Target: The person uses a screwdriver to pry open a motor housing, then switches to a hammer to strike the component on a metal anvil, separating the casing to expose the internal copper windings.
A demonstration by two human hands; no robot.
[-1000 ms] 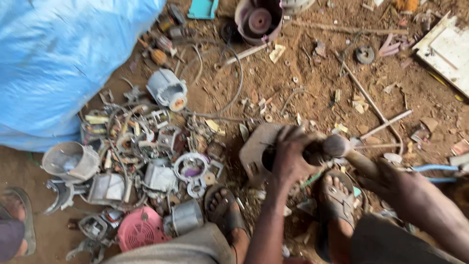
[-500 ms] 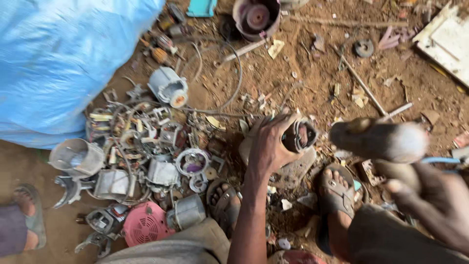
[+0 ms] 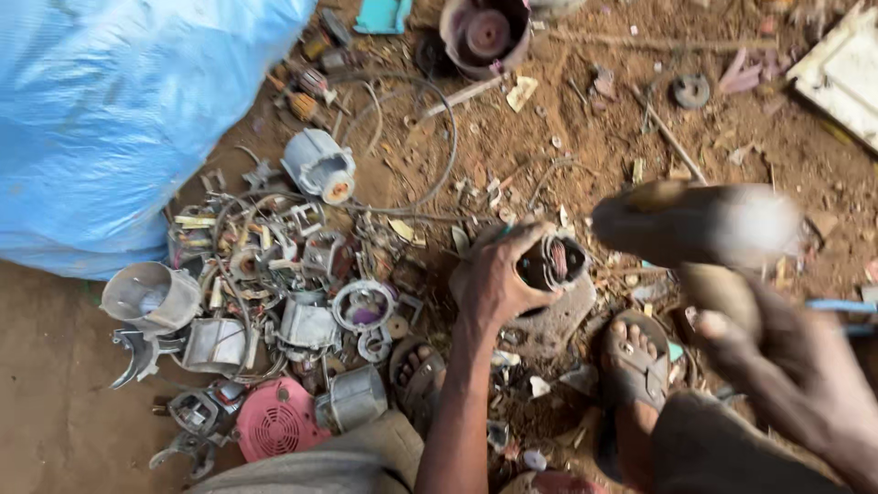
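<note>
Gripping a motor stator (image 3: 553, 263), left hand (image 3: 494, 279) (hammer (image 3: 700, 224) raised).

Even, soft daylight without hard shadows; ground sharply focused; the raised dark blunt-headed hammer (image 3: 700, 224) and right hand (image 3: 777, 352) smeared by motion blur.

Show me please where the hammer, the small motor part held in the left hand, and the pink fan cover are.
hammer (image 3: 704, 224), head view, on its blurred head.
motor part (image 3: 553, 263), head view, on its open end with windings.
left hand (image 3: 494, 279), head view, on its back.
pink fan cover (image 3: 274, 430), head view, on its grille.
</note>
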